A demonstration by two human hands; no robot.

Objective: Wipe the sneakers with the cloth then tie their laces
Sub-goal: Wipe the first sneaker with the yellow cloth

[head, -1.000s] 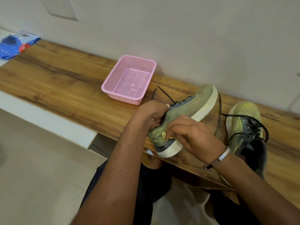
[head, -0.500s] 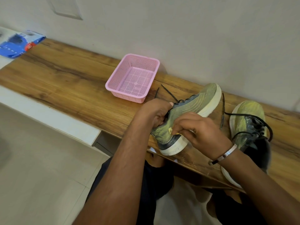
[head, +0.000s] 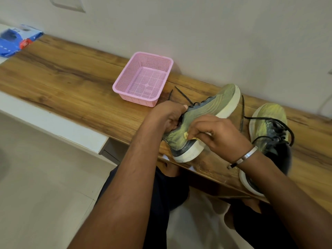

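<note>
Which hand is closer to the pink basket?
Left. The left hand grips the sneaker just beside the pink basket; the right hand is farther, behind that sneaker.

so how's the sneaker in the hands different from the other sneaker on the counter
The held sneaker is tipped on its side, sole towards the wall; the other sneaker stands upright. The left hand grips the held one while the right hand presses a yellow cloth on it; the other is untouched. Both are yellow-green, laces untied.

Two sneakers: one (head: 210, 112) just right of the basket (head: 143, 79), one (head: 267, 133) farther right of it. One basket. One yellow cloth (head: 186, 135), near the basket. One blue packet (head: 16, 40), far left of the basket. Two hands (head: 170, 117) (head: 219, 133).
</note>
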